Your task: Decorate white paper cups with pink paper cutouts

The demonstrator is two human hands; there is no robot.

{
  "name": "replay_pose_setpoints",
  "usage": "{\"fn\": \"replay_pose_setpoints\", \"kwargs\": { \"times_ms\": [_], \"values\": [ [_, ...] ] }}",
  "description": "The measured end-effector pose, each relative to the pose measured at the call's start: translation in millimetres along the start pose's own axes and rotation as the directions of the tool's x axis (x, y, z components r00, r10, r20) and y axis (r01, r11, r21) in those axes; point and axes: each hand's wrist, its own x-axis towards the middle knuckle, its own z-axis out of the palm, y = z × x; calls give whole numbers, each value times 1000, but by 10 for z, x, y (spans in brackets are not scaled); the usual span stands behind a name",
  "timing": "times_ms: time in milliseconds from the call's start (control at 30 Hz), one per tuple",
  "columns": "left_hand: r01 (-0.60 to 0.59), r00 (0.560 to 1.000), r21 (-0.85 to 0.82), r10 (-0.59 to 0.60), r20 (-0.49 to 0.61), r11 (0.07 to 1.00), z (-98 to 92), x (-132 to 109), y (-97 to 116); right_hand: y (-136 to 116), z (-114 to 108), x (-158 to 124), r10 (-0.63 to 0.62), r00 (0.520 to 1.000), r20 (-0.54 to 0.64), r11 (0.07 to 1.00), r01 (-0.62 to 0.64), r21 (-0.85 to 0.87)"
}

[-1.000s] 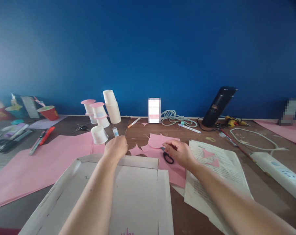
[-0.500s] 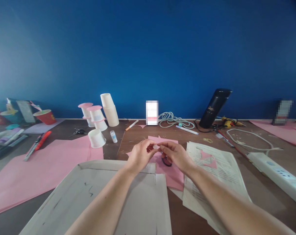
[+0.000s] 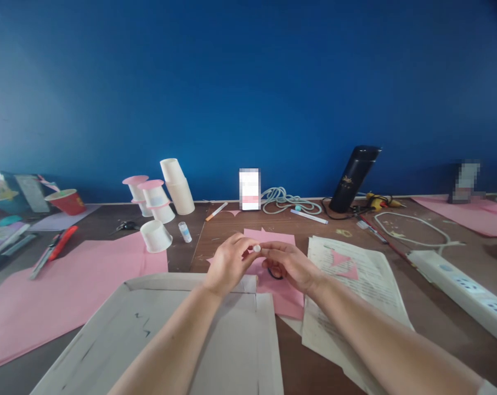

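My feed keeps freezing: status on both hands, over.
Left hand and right hand meet, fingers of both pinching small white piece. Held over pink paper. Black scissors partly hidden under right hand.

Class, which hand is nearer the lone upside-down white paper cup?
Left. The left hand is right of the cup; right hand farther right; both pinch a small white piece.

A craft workbench, likely a hobby room or small studio — a brown wooden table (image 3: pixel 438 329) against a plain blue wall (image 3: pixel 248 82), strewn with pink paper sheets (image 3: pixel 67 285), white paper cups (image 3: pixel 156 236), a utility knife (image 3: pixel 61 241), a glue gun (image 3: pixel 376 201) and a power strip (image 3: pixel 458 282).
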Motion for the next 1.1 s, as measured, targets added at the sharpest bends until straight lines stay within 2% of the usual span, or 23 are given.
{"fn": "replay_pose_setpoints", "kwargs": {
  "times_ms": [133,333,900,1100],
  "values": [
    [-27,999,71,26,19,997,9,-1,7,18,11,11,26,999,-19,1000,-26,11],
    [-66,998,93,65,23,993,38,-11,19,26,15,22,48,998,-28,998,-46,53],
    [-53,998,68,51,38,996,67,-17,18,49,-11,42,76,997,-9,991,-75,115],
    [-32,999,58,31,13,998,93,-17,13,73,-26,42,58,998,-1,993,-58,101]
  ]
}}
